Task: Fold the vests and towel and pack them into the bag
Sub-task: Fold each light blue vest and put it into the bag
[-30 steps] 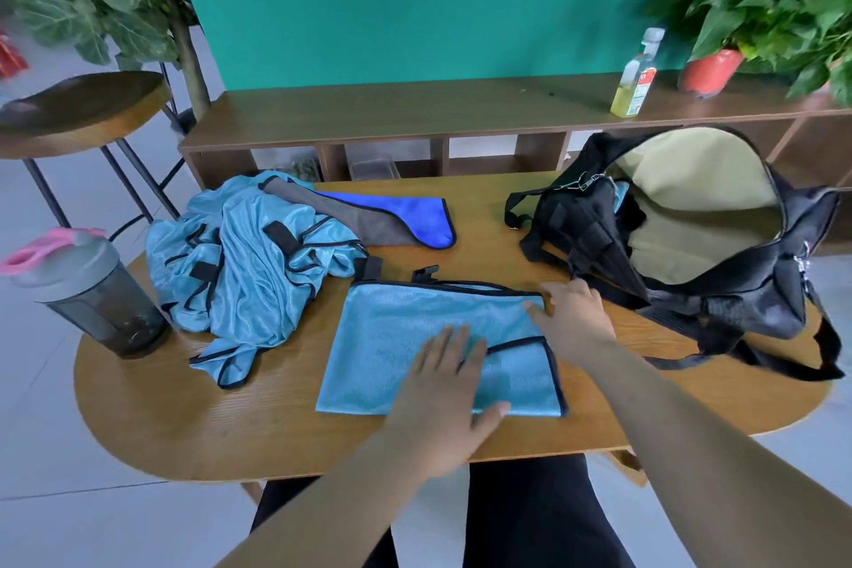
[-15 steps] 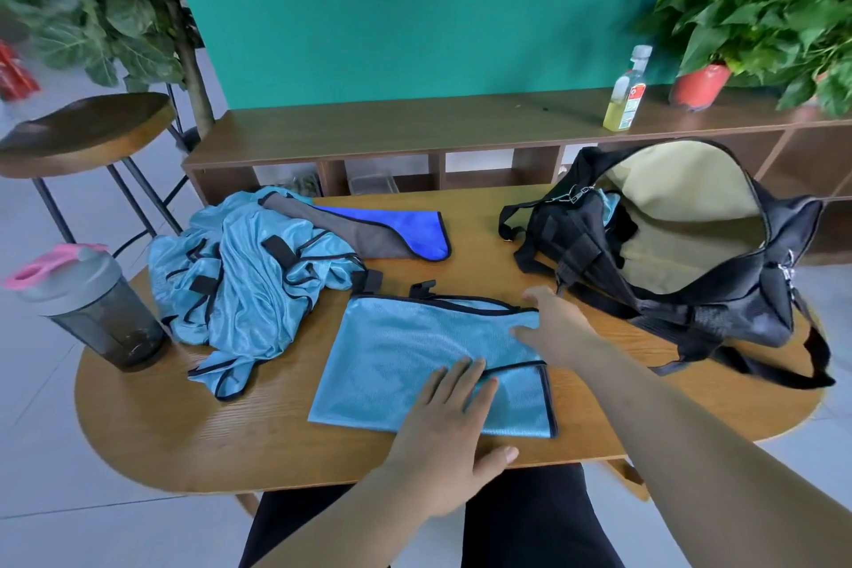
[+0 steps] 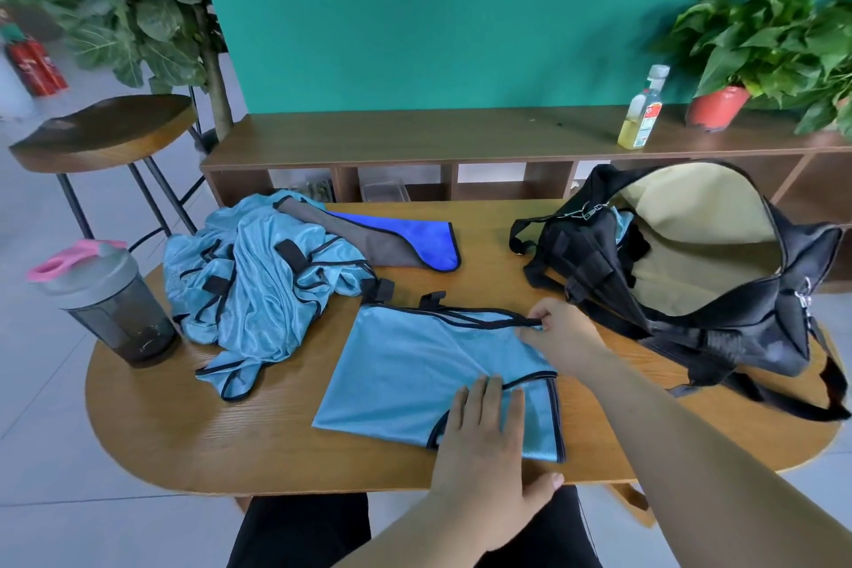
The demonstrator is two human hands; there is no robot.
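Note:
A light blue mesh vest [image 3: 405,378] with black trim lies folded flat on the wooden table [image 3: 184,452] in front of me. My left hand [image 3: 484,443] presses flat on its near right part. My right hand [image 3: 560,337] pinches the vest's black-trimmed far right corner. A heap of more light blue vests [image 3: 258,286] lies at the left. Behind it lies a blue and grey towel [image 3: 405,240]. The black bag [image 3: 691,272] stands open at the right, showing its beige lining and a bit of light blue cloth inside.
A grey shaker bottle [image 3: 106,300] with a pink lid stands at the table's left edge. A stool [image 3: 101,134] is beyond it. A low wooden shelf [image 3: 438,138] behind the table carries a small bottle [image 3: 643,111] and a potted plant [image 3: 756,46].
My right hand has gone from lying on the vest's far right edge to pinching its trimmed corner and lifting it slightly. My left hand slid a little nearer on the vest.

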